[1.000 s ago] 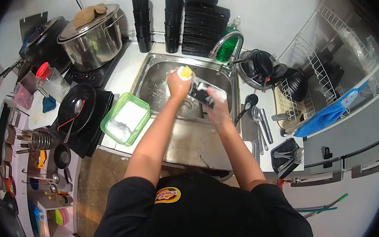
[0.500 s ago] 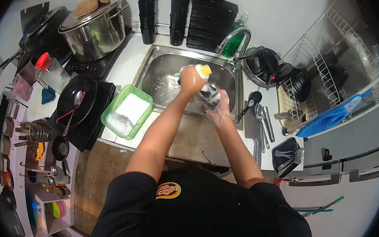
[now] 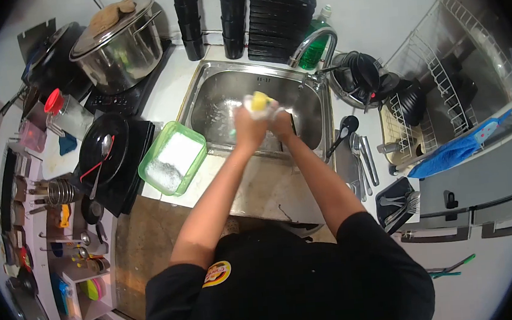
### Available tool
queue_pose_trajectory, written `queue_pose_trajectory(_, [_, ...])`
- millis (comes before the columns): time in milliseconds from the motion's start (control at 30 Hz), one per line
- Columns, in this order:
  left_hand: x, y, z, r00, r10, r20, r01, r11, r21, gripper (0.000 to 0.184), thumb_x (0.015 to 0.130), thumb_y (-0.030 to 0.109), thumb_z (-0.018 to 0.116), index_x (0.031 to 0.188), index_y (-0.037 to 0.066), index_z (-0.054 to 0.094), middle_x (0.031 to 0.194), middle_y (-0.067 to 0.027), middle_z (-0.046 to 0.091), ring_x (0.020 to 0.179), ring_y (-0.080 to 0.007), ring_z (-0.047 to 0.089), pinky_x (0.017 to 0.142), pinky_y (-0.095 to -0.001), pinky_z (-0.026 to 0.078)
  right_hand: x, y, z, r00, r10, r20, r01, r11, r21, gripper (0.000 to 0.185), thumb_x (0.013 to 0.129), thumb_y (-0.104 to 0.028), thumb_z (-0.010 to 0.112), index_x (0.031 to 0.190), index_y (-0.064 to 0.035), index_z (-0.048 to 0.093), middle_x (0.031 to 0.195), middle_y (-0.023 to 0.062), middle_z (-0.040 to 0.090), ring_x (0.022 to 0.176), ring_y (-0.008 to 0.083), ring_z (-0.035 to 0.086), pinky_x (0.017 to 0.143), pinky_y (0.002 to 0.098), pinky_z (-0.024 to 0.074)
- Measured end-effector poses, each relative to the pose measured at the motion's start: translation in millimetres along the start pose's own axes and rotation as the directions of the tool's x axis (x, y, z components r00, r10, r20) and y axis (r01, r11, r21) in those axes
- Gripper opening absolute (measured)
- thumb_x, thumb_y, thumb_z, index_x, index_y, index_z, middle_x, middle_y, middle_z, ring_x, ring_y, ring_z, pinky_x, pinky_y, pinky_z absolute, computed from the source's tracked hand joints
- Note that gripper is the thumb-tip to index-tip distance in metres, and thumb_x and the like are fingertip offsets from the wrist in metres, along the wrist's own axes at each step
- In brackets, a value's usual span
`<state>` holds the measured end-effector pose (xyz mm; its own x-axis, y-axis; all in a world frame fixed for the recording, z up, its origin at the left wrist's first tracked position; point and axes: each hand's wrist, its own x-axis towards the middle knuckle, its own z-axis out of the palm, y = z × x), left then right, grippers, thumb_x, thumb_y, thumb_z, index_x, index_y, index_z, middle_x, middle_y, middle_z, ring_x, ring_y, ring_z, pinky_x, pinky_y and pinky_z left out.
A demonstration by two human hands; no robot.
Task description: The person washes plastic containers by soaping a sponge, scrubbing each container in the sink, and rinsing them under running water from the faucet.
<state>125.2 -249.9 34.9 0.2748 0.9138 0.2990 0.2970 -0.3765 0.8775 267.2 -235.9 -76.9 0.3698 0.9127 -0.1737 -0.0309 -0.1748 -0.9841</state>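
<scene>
Over the steel sink (image 3: 203, 80), my left hand (image 3: 250, 127) is closed around a foamy yellow sponge (image 3: 259, 101). My right hand (image 3: 281, 125) is closed too and meets the sponge from the other side. A dark edge shows beside my right fingers, but the kind of thing there is hidden by the hands and blur. Suds and water lie in the basin below. To the left of the sink, a green plastic tub (image 3: 147, 170) contains white foam and a grey scouring pad (image 3: 164, 174).
A faucet (image 3: 318, 33) arches over the sink's back right corner, near a green soap bottle (image 3: 315, 50). Stacked black cups (image 3: 190, 21) and black trays (image 3: 278, 23) line the wall. Cutlery (image 3: 364, 157) lies right; a large pot (image 3: 118, 56) stands left.
My hands have come together, the right moving left and up toward the sponge. The soapy dark item seen in my right hand is now mostly hidden. The view has shifted slightly.
</scene>
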Motion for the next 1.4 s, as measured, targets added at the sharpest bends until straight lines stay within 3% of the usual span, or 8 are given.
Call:
queue_pose_trajectory(67, [5, 1, -30, 0.992, -0.032, -0.123, 0.048, 0.99, 0.134, 0.031, 0.08, 0.033, 0.064, 0.089, 0.004, 0.06, 0.076, -0.0055, 0.062, 0.066, -0.0171, 0.058, 0.061, -0.0299, 0.046, 8, 26, -10, 0.847, -0.348, 0.401, 0.371, -0.154, -0.916, 0.023, 0.081, -0.02, 0.048, 0.095, -0.0053, 0.058, 0.096, 0.0102, 0.055, 0.094, 0.0292, 0.051, 0.083, 0.0407, 0.0431])
queue_pose_trajectory(100, [1, 10, -49, 0.989, -0.065, -0.131, 0.07, 0.997, 0.031, 0.032, 0.08, 0.032, 0.064, 0.093, 0.003, 0.059, 0.08, -0.0055, 0.062, 0.07, -0.0169, 0.058, 0.065, -0.0297, 0.045, 16, 41, -15, 0.923, -0.306, 0.231, 0.279, 0.121, -0.953, 0.024, 0.078, -0.014, 0.05, 0.098, -0.002, 0.057, 0.106, 0.0128, 0.049, 0.1, 0.0315, 0.046, 0.085, 0.0414, 0.0429])
queue_pose_trajectory(200, [-5, 12, -100, 0.982, -0.033, -0.183, 0.033, 0.999, -0.003, 0.034, 0.084, 0.031, 0.059, 0.099, 0.002, 0.053, 0.08, -0.009, 0.059, 0.071, -0.0177, 0.057, 0.064, -0.0322, 0.045, 31, 68, -36, 0.958, -0.063, 0.281, 0.274, -0.1, -0.956, 0.035, 0.076, -0.013, 0.054, 0.108, -0.0011, 0.052, 0.114, 0.0133, 0.044, 0.109, 0.0306, 0.039, 0.085, 0.0456, 0.0427])
queue_pose_trajectory(533, [-52, -49, -191, 0.97, -0.185, -0.156, 0.2, 0.976, 0.09, 0.036, 0.074, 0.012, 0.057, 0.103, 0.0, 0.04, 0.095, -0.0141, 0.041, 0.091, -0.0266, 0.044, 0.083, -0.0353, 0.036, 16, 61, -34, 0.977, 0.2, -0.072, -0.115, 0.217, -0.969, 0.055, 0.073, -0.02, 0.064, 0.123, -0.0158, 0.041, 0.126, 0.0152, 0.033, 0.121, 0.0354, 0.028, 0.088, 0.0548, 0.0379])
queue_pose_trajectory(800, [-63, -67, -169, 0.892, -0.36, 0.273, 0.056, 0.687, 0.725, 0.05, 0.073, 0.01, 0.05, 0.119, 0.001, 0.036, 0.121, -0.0207, 0.037, 0.119, -0.04, 0.03, 0.098, -0.0509, 0.024, 2, -142, 17, 0.621, -0.196, 0.759, 0.783, 0.175, -0.596, 0.022, 0.068, -0.007, 0.058, 0.087, 0.0029, 0.061, 0.082, 0.0207, 0.061, 0.082, 0.032, 0.06, 0.077, 0.0387, 0.0473])
queue_pose_trajectory(933, [-63, -137, -166, 0.754, -0.531, 0.386, -0.079, 0.51, 0.857, 0.063, 0.071, 0.008, 0.049, 0.132, 0.006, 0.031, 0.137, -0.0151, 0.028, 0.13, -0.0399, 0.016, 0.105, -0.0548, 0.015, -18, -293, 4, 0.561, -0.515, 0.649, 0.806, 0.161, -0.569, 0.01, 0.066, -0.004, 0.053, 0.071, -0.0017, 0.062, 0.07, 0.0176, 0.062, 0.066, 0.0293, 0.061, 0.064, 0.0368, 0.0488])
queue_pose_trajectory(1133, [-42, -66, -183, 0.835, -0.38, 0.398, 0.025, 0.749, 0.662, 0.043, 0.077, 0.01, 0.048, 0.119, 0.005, 0.049, 0.125, -0.0221, 0.043, 0.114, -0.0372, 0.043, 0.101, -0.0443, 0.028, 115, -342, -60, 0.888, -0.456, 0.061, 0.126, 0.114, -0.985, 0.038, 0.053, -0.017, 0.074, 0.084, 0.0021, 0.064, 0.094, 0.0214, 0.062, 0.089, 0.033, 0.061, 0.075, 0.0391, 0.0491])
queue_pose_trajectory(1400, [-44, -15, -213, 0.973, -0.23, 0.008, 0.225, 0.958, 0.177, 0.025, 0.081, 0.011, 0.056, 0.101, -0.005, 0.054, 0.098, -0.0209, 0.057, 0.089, -0.0341, 0.056, 0.08, -0.0348, 0.042, 158, -342, -90, 0.911, -0.336, 0.24, 0.386, 0.49, -0.781, 0.071, 0.052, -0.025, 0.08, 0.111, 0.0052, 0.054, 0.101, 0.0184, 0.061, 0.096, 0.0288, 0.057, 0.085, 0.0351, 0.0428])
